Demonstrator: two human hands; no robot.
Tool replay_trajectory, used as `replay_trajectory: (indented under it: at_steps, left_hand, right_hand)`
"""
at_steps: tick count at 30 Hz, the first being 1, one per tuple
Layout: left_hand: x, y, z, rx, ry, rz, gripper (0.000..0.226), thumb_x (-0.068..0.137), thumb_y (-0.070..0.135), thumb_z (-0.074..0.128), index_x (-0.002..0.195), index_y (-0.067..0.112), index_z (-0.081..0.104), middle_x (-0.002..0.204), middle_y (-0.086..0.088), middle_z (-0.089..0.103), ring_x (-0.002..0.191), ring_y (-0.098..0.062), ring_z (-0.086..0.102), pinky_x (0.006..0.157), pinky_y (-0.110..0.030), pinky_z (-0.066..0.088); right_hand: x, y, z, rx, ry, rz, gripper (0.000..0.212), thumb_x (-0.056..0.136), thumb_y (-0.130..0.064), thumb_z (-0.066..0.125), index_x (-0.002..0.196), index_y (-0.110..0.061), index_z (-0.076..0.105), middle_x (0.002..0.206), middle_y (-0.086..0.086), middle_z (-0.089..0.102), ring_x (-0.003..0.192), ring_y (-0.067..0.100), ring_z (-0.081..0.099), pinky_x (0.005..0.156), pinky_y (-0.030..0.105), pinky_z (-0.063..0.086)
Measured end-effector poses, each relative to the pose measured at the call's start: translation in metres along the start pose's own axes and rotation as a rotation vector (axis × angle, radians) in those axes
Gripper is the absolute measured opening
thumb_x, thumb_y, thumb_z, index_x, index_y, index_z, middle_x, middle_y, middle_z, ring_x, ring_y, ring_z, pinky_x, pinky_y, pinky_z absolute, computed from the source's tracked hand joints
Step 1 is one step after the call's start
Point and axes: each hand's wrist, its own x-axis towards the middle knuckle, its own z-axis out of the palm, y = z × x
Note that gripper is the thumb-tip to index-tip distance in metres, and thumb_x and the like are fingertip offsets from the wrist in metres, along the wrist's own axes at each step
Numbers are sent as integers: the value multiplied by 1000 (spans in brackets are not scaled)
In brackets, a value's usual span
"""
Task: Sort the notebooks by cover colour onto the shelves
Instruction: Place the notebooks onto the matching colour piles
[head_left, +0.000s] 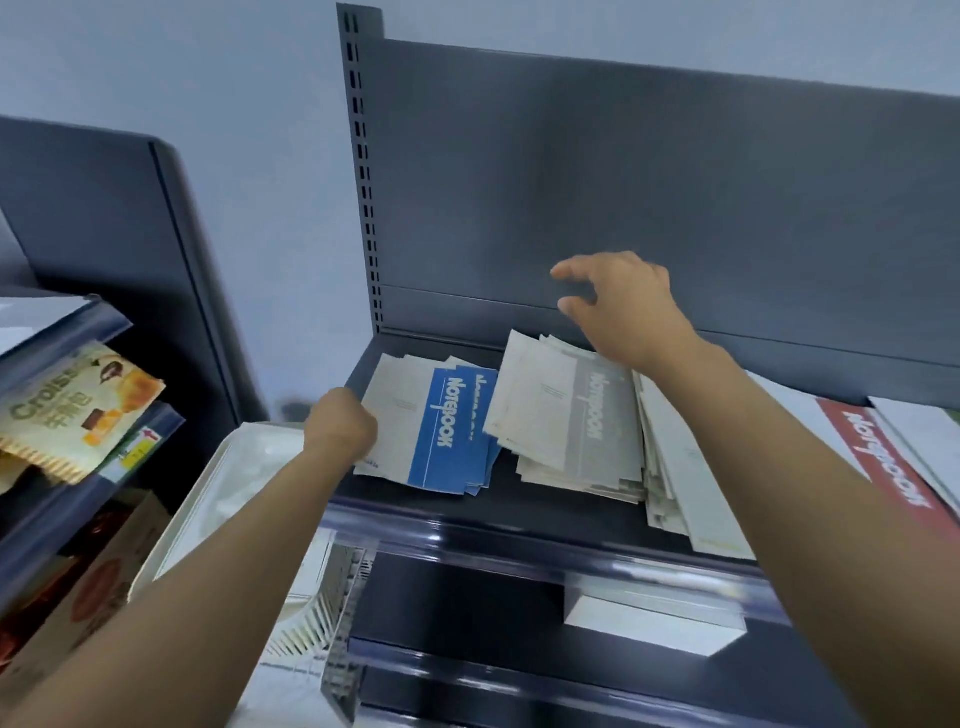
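Blue notebooks (441, 426) piled at left end of top shelf (519, 499), grey notebooks (571, 410) mid-shelf, red notebook (878, 457) at right. Left hand (340, 423) curled at shelf's left end, grasp not discernible; right hand (623, 296) held slack, empty, above mid-shelf.

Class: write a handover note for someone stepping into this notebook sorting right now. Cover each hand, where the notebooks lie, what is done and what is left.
Left hand: curled at the left edge of the blue notebooks; whether it grips one is hidden.
Right hand: open, empty, above the grey notebooks.
Done: blue and grey piles lie side by side on the upper shelf; a red notebook lies farther right.
Left: both piles are fanned and probably need squaring.
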Motion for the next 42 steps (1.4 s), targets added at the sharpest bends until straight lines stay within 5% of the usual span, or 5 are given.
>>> replay_trajectory:
  at_steps: [6, 11, 25, 32, 42]
  left_hand:
    - [-22, 56, 19, -87, -78, 319, 38, 95, 24, 55, 126, 4, 51, 117, -14, 57, 92, -27, 58, 78, -31, 46]
    - [-41, 96, 43, -233, -323, 360, 28, 94, 26, 54, 75, 8, 45, 73, -5, 48, 60, -15, 43, 54, -25, 35]
    - [-50, 125, 86, -203, -383, 210, 40, 81, 8, 72, 114, -1, 53, 117, -16, 59, 110, -32, 57, 91, -41, 51]
    - [-30, 113, 72, -140, -245, 105, 26, 88, 5, 56, 68, 8, 39, 73, -5, 45, 70, -22, 50, 56, -27, 40]
    - [-19, 96, 54, 109, -280, 230, 34, 86, 4, 56, 119, -2, 52, 116, -19, 54, 102, -32, 54, 84, -37, 48]
  right_hand:
    - [-27, 31, 0, -45, -42, 171, 36, 96, -25, 52, 132, -24, 54, 131, 4, 56, 126, 26, 40, 102, 36, 25]
    - [-45, 51, -10, -79, -25, 240, 37, 96, -28, 53, 133, -24, 53, 133, 5, 55, 127, 25, 38, 102, 35, 24]
    - [-75, 89, -25, -99, -61, 295, 37, 98, -27, 50, 135, -25, 51, 132, 6, 55, 128, 25, 38, 103, 38, 24]
    - [-71, 96, -24, -78, -59, 277, 34, 99, -27, 50, 133, -25, 53, 131, 3, 57, 128, 24, 39, 105, 39, 24]
    - [-53, 88, -8, -50, -115, 240, 32, 98, -27, 48, 130, -25, 54, 123, 3, 62, 122, 25, 43, 101, 37, 25]
